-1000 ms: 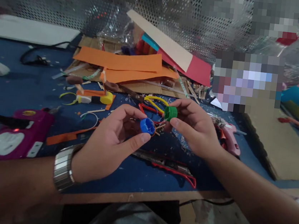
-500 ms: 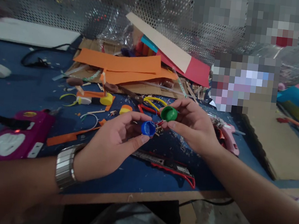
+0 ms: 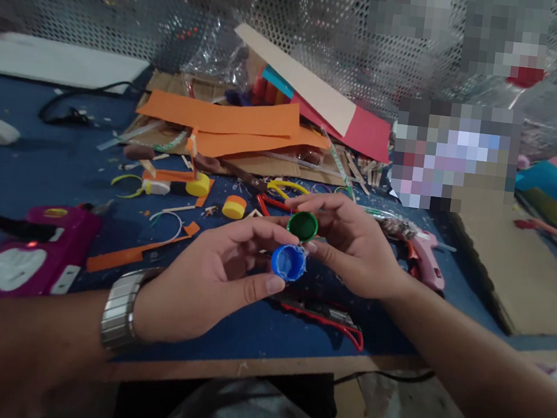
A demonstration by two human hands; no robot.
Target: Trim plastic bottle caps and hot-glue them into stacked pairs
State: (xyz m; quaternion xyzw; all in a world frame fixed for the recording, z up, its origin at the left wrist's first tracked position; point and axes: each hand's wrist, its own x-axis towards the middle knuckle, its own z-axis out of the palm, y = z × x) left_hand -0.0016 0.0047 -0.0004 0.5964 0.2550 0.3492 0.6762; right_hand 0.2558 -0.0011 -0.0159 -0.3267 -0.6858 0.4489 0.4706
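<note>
presently | left hand point(image 3: 197, 277) pinches blue cap point(image 3: 288, 264); right hand point(image 3: 361, 252) pinches green cap point(image 3: 302, 226) | close together above blue table point(image 3: 228, 341) | both look light, stiff, perhaps slippery; best held by side walls

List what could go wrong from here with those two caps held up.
1. The blue cap is pinched in the fingers of the left hand and the green cap in those of the right hand; either might slip and drop into the clutter.
2. The red-handled cutter lies just below; a lowered hand might brush it.
3. The pink glue gun lies near the right wrist and could get knocked.
</note>
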